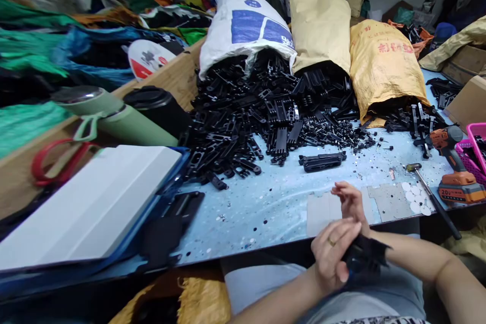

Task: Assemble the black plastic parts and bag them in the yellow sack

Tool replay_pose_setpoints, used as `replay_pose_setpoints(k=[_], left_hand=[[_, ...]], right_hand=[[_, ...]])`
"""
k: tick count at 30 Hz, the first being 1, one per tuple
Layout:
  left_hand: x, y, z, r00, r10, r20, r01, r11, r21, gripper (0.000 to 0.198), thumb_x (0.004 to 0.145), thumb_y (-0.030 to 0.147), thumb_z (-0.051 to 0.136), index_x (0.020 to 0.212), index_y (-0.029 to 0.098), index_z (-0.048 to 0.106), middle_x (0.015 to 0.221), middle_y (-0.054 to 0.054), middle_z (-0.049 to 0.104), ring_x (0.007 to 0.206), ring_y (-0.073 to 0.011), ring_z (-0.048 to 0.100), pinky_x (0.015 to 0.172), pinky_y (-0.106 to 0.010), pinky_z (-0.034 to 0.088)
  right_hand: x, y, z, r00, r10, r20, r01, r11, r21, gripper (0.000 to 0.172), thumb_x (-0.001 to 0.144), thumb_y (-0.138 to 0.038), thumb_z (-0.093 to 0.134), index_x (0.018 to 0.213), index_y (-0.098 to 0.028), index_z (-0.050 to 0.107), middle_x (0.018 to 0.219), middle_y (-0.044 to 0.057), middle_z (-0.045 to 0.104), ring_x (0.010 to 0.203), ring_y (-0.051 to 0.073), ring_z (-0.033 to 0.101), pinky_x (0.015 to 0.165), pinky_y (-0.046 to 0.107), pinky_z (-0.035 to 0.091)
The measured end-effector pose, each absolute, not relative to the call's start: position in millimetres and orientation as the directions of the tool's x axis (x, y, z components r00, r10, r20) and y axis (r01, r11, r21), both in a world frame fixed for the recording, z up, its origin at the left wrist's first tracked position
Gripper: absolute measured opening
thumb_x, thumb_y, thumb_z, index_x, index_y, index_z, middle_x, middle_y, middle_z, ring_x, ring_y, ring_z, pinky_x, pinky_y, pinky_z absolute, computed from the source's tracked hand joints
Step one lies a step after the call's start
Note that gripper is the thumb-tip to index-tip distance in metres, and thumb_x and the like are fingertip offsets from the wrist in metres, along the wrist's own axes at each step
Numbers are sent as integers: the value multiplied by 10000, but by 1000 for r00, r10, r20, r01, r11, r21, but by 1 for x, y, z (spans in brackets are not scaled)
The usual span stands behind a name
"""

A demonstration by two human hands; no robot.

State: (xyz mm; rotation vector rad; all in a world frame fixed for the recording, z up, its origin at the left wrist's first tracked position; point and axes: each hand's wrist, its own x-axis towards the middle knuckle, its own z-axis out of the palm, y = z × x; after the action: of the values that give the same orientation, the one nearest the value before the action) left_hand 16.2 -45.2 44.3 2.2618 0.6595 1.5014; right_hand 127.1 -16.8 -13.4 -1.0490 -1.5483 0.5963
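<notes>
Drill battery (460, 192): "20V" in dark print on the orange base.
Yellow sack (385, 63): red characters near the top, too blurred to read.
White sack (243, 23): blue logo panels, lettering unreadable.

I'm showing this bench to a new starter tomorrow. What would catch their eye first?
Probably the heap of black plastic parts spilling from three sacks at the back of the blue table. Next, the orange cordless drill at the right edge. Near the front, the left hand grips a black wrist wrap on the right hand.
</notes>
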Motion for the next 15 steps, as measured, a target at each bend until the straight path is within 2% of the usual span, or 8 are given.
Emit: replay_pose_setpoints(k=[2,4,5,7,9,10,12,15], left_hand=[[13,-21,24,377,499,780,371,-853,367,665,897,571,119,1308,182,467,970,-144,638,919,-242,601,728,-357,483],[8,6,4,475,546,690,545,-798,257,633,881,590,227,1278,187,511,960,-144,638,887,-244,595,717,-350,468],[7,19,-5,527,579,623,601,-772,209,586,872,581,308,1241,196,548,949,-142,640,880,-247,590,708,-348,462],[6,45,-17,595,633,495,664,-734,140,477,848,520,455,1175,204,600,947,-144,637,887,-256,581,688,-346,453],[9,72,-22,597,680,426,708,-696,118,411,832,449,534,1144,195,618,965,-156,628,905,-269,574,679,-354,448],[11,85,-22,585,700,409,727,-677,118,396,830,425,549,1139,189,620,967,-160,625,906,-272,572,682,-359,448],[16,108,-20,571,721,393,746,-655,118,388,828,403,561,1142,182,616,968,-162,624,916,-276,572,709,-373,452],[15,127,-13,553,713,431,744,-656,130,447,820,400,573,1209,179,566,1070,-172,604,1029,-296,542,840,-421,433]], right_hand=[[141,27,-6,-92,840,534,417,520,-746,343,898,-352,277,1210,-288,401,1244,110,451,1187,269,414,944,498,370],[169,79,5,-259,812,523,585,563,-583,292,881,-353,393,1139,-253,484,1234,98,479,1178,258,414,977,458,352],[186,106,11,-284,819,498,672,541,-506,272,886,-342,412,1113,-226,507,1234,105,485,1170,250,415,984,434,349],[218,158,23,-247,886,393,855,390,-341,267,910,-279,384,1116,-181,523,1209,124,503,1141,238,421,973,400,353],[243,204,32,-209,943,259,958,251,-138,282,913,-185,347,1122,-153,535,1171,139,522,1094,233,432,924,369,375],[252,223,35,-198,956,218,973,219,-76,296,902,-134,339,1112,-143,546,1146,143,534,1069,231,438,900,355,381],[262,253,37,-199,966,167,979,204,-12,316,869,-55,341,1072,-123,573,1102,152,556,1024,227,450,856,335,385],[264,285,31,-200,972,120,980,198,29,279,851,-27,373,977,-106,610,1052,165,581,978,224,461,811,328,376]])
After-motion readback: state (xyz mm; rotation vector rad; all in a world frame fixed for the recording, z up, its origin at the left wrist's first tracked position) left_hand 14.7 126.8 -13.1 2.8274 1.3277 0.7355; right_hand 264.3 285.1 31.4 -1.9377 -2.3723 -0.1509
